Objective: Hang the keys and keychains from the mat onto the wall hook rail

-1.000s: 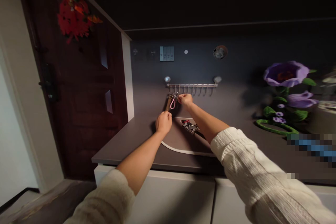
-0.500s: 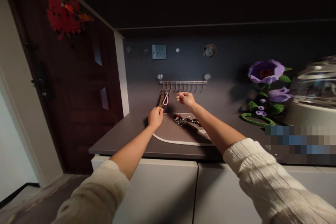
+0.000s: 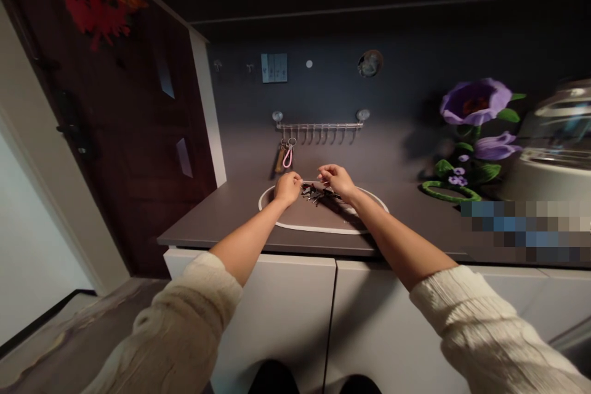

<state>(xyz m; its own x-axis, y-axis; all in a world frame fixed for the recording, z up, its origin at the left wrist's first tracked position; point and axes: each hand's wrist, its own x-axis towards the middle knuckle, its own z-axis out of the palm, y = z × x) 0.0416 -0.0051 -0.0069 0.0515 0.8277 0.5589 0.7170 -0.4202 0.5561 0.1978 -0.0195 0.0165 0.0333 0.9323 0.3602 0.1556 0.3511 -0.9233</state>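
Note:
On the oval mat (image 3: 318,221) with a white rim lies a bunch of keys (image 3: 314,194), dark and silvery. My left hand (image 3: 288,188) is at the bunch's left end, its fingers bent and pressed together. Whatever sits at those fingertips is too small to make out. Just above the right part of the bunch is my right hand (image 3: 339,181), fingers curved with a small gap between thumb and forefinger; nothing shows in it. My right hand and wrist hide part of the bunch. Behind, a brown key holder (image 3: 280,160) and a pink loop strap (image 3: 288,155) hang from a hook rail (image 3: 320,127).
Purple artificial flowers (image 3: 478,104) stand to the right, beside a clear-topped, pale-based appliance (image 3: 545,160). At the left is a dark red door (image 3: 143,154). White cabinet doors (image 3: 277,308) lie below the dark counter (image 3: 207,221); a cabinet overhangs above.
The view has tilted down. My left hand has gone from below the hanging key holder to the keys on the mat. My right hand has come down from near the hooks to above the keys.

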